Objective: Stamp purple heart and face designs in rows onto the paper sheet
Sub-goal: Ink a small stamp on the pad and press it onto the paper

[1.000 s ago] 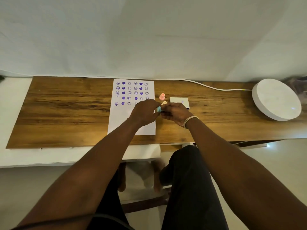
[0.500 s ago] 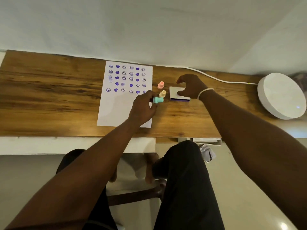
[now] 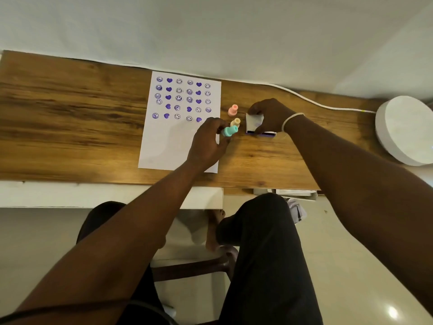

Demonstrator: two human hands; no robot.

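A white paper sheet (image 3: 164, 141) lies on the wooden desk (image 3: 70, 118), its upper half filled with rows of purple hearts and faces. My left hand (image 3: 207, 143) rests on the sheet's right edge, holding a teal stamp (image 3: 230, 131) tilted sideways. A yellow stamp (image 3: 235, 122) and a pink stamp (image 3: 233, 110) stand just right of the sheet. My right hand (image 3: 271, 116) grips the white lid of the ink pad (image 3: 254, 124), lifted at an angle, with a purple strip showing at its base.
A round white disc (image 3: 405, 130) sits at the desk's right end, with a white cable (image 3: 328, 106) running to it along the back edge. A white wall rises behind the desk. My knees and a chair are below the front edge.
Both hands were together over the teal stamp; the right hand then moved to the ink pad and has tilted its lid up. The left hand stays put with the stamp.
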